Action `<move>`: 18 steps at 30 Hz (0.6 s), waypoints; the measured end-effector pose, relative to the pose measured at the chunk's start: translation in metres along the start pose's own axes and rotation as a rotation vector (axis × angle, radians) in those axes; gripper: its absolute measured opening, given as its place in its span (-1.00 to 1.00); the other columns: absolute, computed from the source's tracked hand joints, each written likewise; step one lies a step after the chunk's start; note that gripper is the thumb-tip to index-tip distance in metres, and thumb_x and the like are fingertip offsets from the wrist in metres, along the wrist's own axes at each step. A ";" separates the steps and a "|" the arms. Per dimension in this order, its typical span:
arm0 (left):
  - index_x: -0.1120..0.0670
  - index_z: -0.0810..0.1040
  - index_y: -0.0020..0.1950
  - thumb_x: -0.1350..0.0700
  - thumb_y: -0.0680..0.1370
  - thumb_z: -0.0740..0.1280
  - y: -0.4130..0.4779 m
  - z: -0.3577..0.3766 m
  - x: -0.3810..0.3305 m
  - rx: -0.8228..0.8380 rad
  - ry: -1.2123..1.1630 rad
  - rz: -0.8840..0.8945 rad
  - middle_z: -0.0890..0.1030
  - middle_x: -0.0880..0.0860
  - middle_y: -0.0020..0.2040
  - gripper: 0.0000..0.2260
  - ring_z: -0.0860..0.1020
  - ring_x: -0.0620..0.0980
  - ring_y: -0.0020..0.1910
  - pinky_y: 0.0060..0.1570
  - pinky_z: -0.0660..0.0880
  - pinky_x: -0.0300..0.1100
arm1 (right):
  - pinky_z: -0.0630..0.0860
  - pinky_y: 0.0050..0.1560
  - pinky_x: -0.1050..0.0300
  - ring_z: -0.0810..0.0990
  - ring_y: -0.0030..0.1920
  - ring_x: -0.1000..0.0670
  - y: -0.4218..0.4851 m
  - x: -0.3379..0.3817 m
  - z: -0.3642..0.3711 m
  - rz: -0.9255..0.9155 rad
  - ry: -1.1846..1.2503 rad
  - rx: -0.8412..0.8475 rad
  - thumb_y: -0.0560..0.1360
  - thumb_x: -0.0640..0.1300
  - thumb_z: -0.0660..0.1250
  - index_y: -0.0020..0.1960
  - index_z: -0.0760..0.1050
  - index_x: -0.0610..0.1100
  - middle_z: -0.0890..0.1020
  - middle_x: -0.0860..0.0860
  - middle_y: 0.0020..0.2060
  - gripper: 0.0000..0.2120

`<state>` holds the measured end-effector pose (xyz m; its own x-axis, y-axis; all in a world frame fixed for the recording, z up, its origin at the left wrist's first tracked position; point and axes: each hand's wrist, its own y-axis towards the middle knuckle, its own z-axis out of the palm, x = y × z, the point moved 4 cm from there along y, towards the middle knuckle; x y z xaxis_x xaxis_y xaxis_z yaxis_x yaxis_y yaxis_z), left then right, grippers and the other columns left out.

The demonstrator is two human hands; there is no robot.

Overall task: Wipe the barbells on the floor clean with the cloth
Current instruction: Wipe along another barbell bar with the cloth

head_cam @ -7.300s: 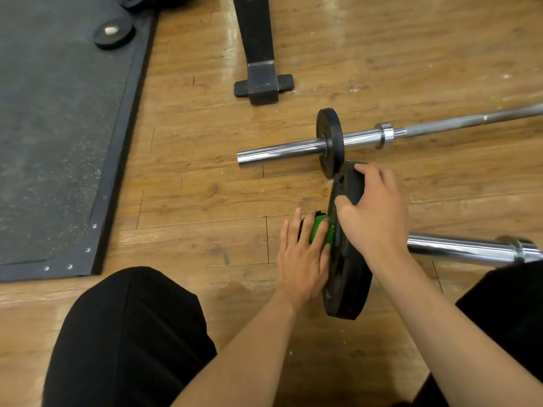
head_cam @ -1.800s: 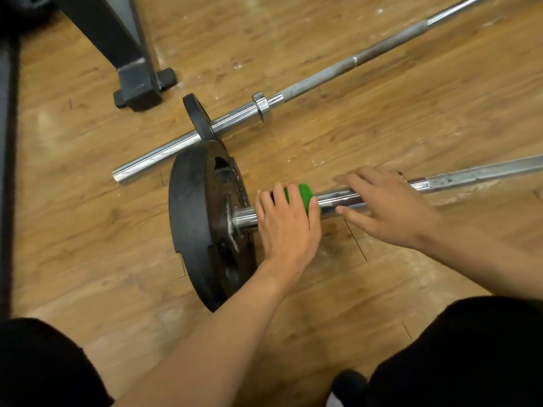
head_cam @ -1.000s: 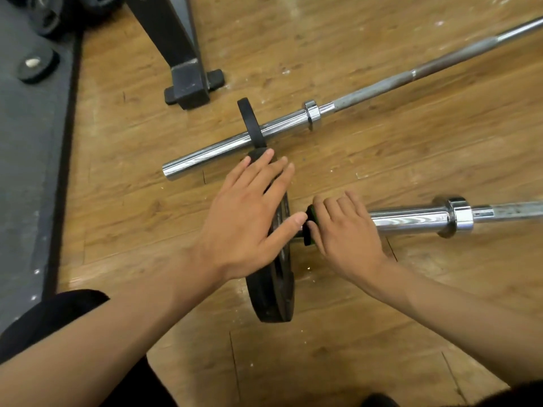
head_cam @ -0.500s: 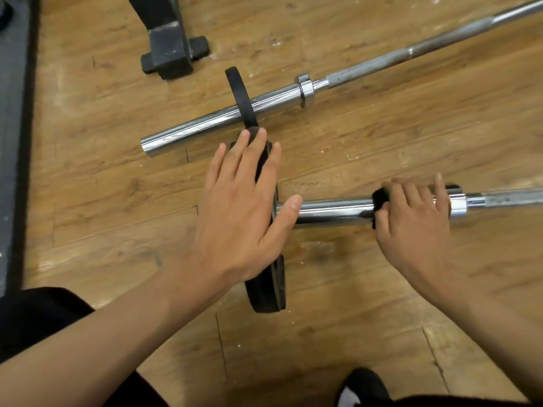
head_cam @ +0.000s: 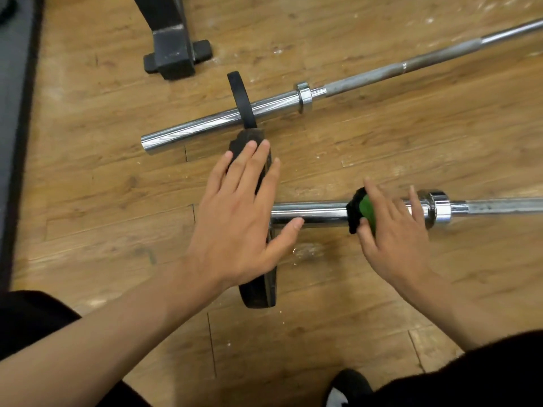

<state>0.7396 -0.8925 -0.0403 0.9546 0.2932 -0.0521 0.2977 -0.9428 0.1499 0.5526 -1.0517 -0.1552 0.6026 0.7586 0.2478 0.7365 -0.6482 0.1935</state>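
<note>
At the far left edge we see a strip of grey mat on the wooden floor, and beside it, at the top, the black foot of a stand. Next comes the far barbell, lying at a slant on the floor, with a small black plate upright on its shiny end and a metal collar further along. Nearer to us a big black plate stands on edge, its top rim close to the small plate. The left hand lies flat against the big plate's left face, fingers straight and released, with the thumb reaching across to the near barbell. That bar comes out of the big plate and runs off to the right, just above the floor. Partway along its shiny end sits the cloth, green and black, wrapped over the metal. The right hand grasps the cloth against the bar, thumb on the near side and fingers spread over the top. Just right of those fingers is the bar's own collar. Black trouser legs fill the bottom corners, with a dark shoe between them
</note>
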 end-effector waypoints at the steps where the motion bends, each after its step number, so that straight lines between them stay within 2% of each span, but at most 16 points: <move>1: 0.26 0.38 0.58 -0.25 0.67 0.02 0.001 0.001 0.001 -0.017 -0.037 0.005 0.33 0.30 0.59 -0.30 0.25 0.24 0.62 0.61 0.10 0.20 | -0.01 0.64 -0.19 0.51 0.40 -0.20 0.001 0.005 0.001 0.064 0.022 -0.020 0.60 -0.03 0.16 0.62 0.21 -0.15 0.58 -0.19 0.37 -0.39; 3: 0.24 0.40 0.57 -0.22 0.66 0.04 0.004 0.002 0.004 -0.037 -0.069 0.002 0.35 0.31 0.57 -0.32 0.27 0.26 0.61 0.59 0.13 0.20 | 0.03 0.63 -0.19 0.50 0.41 -0.22 0.009 0.029 0.013 0.116 0.068 -0.068 0.67 -0.01 0.13 0.58 0.28 -0.21 0.61 -0.21 0.32 -0.47; 5: 0.23 0.40 0.57 -0.21 0.65 0.05 0.008 0.003 0.006 -0.031 -0.069 0.001 0.36 0.30 0.57 -0.34 0.27 0.25 0.60 0.59 0.14 0.20 | 0.10 0.62 -0.21 0.54 0.35 -0.21 0.022 0.064 0.030 -0.010 0.074 -0.064 0.71 -0.01 0.10 0.53 0.38 -0.22 0.63 -0.17 0.27 -0.53; 7: 0.22 0.41 0.56 -0.19 0.64 0.07 0.014 0.003 0.009 -0.008 -0.078 -0.005 0.37 0.28 0.57 -0.35 0.27 0.24 0.60 0.59 0.14 0.18 | 0.09 0.62 -0.21 0.54 0.35 -0.18 0.030 0.087 0.043 -0.185 0.032 -0.045 0.73 -0.02 0.11 0.52 0.41 -0.19 0.61 -0.14 0.31 -0.56; 10: 0.23 0.44 0.53 -0.17 0.60 0.13 0.025 0.002 0.015 0.011 -0.067 -0.032 0.39 0.26 0.56 -0.36 0.29 0.22 0.59 0.58 0.13 0.14 | 0.11 0.62 -0.23 0.53 0.39 -0.17 0.031 0.071 0.042 -0.281 -0.052 -0.045 0.72 -0.02 0.13 0.43 0.49 -0.15 0.58 -0.13 0.37 -0.62; 13: 0.25 0.45 0.51 -0.19 0.57 0.17 0.025 -0.004 0.013 -0.026 0.065 -0.060 0.39 0.27 0.56 -0.34 0.29 0.22 0.60 0.61 0.12 0.17 | 0.10 0.60 -0.29 0.51 0.42 -0.19 0.021 0.014 0.024 -0.099 -0.021 -0.110 0.63 -0.05 0.19 0.32 0.53 -0.16 0.57 -0.13 0.37 -0.66; 15: 0.27 0.36 0.58 -0.22 0.58 0.17 0.018 -0.002 0.008 -0.025 0.104 -0.082 0.33 0.25 0.61 -0.27 0.23 0.20 0.63 0.63 0.08 0.17 | 0.07 0.60 -0.30 0.49 0.44 -0.21 0.018 -0.011 0.013 0.063 0.013 -0.152 0.57 -0.08 0.22 0.29 0.51 -0.18 0.56 -0.14 0.38 -0.66; 18: 0.28 0.28 0.62 -0.24 0.57 0.18 0.018 0.006 0.005 -0.041 0.060 -0.077 0.29 0.26 0.62 -0.22 0.19 0.20 0.65 0.65 0.02 0.09 | 0.08 0.60 -0.29 0.46 0.43 -0.24 0.025 0.008 0.020 0.204 0.061 -0.197 0.57 -0.11 0.20 0.29 0.51 -0.21 0.57 -0.15 0.37 -0.65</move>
<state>0.7498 -0.9093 -0.0437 0.9271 0.3747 -0.0060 0.3691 -0.9102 0.1878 0.5822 -1.0602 -0.1675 0.7080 0.6097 0.3565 0.5244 -0.7919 0.3130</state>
